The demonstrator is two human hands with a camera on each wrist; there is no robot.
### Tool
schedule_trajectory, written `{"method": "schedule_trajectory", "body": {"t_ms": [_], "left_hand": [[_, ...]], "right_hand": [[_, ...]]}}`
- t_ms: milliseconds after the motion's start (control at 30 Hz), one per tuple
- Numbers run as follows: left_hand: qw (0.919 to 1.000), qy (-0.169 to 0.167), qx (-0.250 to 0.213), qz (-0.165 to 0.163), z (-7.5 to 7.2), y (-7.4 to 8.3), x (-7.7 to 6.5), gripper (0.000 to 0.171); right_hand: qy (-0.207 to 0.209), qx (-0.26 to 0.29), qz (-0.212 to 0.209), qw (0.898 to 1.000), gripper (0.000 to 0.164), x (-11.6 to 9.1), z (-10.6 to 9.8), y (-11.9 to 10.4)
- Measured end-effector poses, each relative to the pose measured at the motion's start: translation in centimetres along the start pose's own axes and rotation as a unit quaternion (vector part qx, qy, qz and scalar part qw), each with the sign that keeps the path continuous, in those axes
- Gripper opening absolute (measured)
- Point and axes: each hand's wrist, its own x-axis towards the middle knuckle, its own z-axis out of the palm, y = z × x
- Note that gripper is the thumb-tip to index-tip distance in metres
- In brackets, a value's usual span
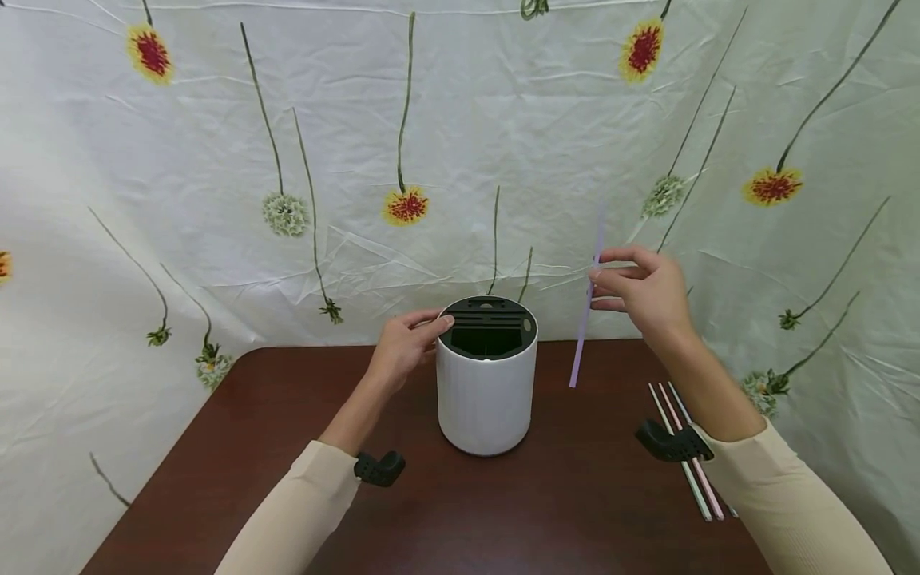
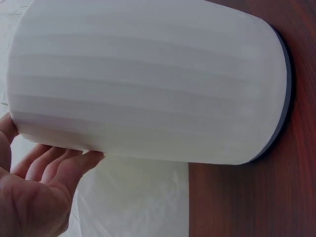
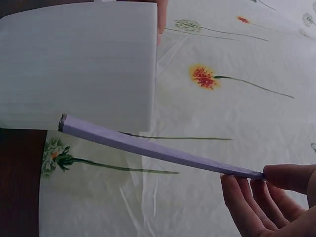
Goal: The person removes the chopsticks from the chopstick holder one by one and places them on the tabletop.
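Note:
A white cylindrical pen holder (image 1: 485, 403) with a dark divided insert stands upright on the table. My left hand (image 1: 405, 348) grips its upper left side, the thumb at the rim. In the left wrist view the fingers of that hand (image 2: 42, 185) lie along the white wall. To the right of the holder, my right hand (image 1: 642, 289) pinches a slim lilac pencil (image 1: 582, 339) between thumb and fingers. The pencil is raised and slants, lower end towards the table. Up close in the right wrist view, the pencil (image 3: 143, 145) has flat sides and a dark end.
Several pale pencils (image 1: 691, 459) lie side by side on the brown table (image 1: 561, 503), partly under the right forearm. A flower-printed cloth (image 1: 345, 144) hangs behind the table's back edge. Each wrist wears a black camera mount (image 1: 379, 469).

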Motion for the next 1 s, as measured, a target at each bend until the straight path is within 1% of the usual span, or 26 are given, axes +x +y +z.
{"method": "schedule_trajectory", "body": {"t_ms": [100,200,300,333,400,533,667,767,867,1000], "left_hand": [[1.0,-0.001,-0.002,-0.001,-0.1,0.0,-0.1,0.045],[1.0,-0.001,-0.003,-0.002,0.0,0.0,0.0,0.045],[1.0,-0.002,-0.003,-0.002,-0.1,0.0,-0.1,0.047],[1.0,-0.003,-0.003,-0.003,-0.1,0.0,-0.1,0.047],[1.0,-0.003,-0.003,-0.004,-0.1,0.0,-0.1,0.048],[1.0,-0.002,-0.004,-0.006,-0.1,0.0,-0.1,0.048],[1.0,-0.001,-0.002,-0.006,-0.2,0.1,-0.1,0.049],[1.0,-0.001,0.001,-0.004,-0.1,0.1,-0.1,0.049],[1.0,0.001,0.002,-0.004,-0.1,0.2,0.0,0.048],[1.0,-0.002,0.004,-0.003,-0.1,0.1,0.0,0.048]], "right_hand": [[0.001,-0.014,0.014,1.0,0.017,-0.3,-1.0,1.3],[0.004,-0.013,0.031,0.999,0.015,-0.6,-2.1,2.8],[0.009,-0.02,0.049,0.999,0.017,-0.8,-3.4,4.3],[0.009,-0.027,0.055,0.998,0.018,-0.9,-3.9,4.8],[0.01,-0.06,0.062,0.996,0.024,-1.2,-4.7,5.6],[0.003,-0.113,0.084,0.99,0.034,-1.7,-5.9,6.9],[-0.004,-0.134,0.116,0.984,0.038,-2.3,-6.9,8.5],[-0.014,-0.151,0.131,0.98,0.038,-2.6,-7.7,10.2],[-0.032,-0.18,0.154,0.971,0.037,-2.8,-8.5,11.9],[-0.061,-0.22,0.197,0.953,0.036,-3.4,-9.7,13.7]]}}
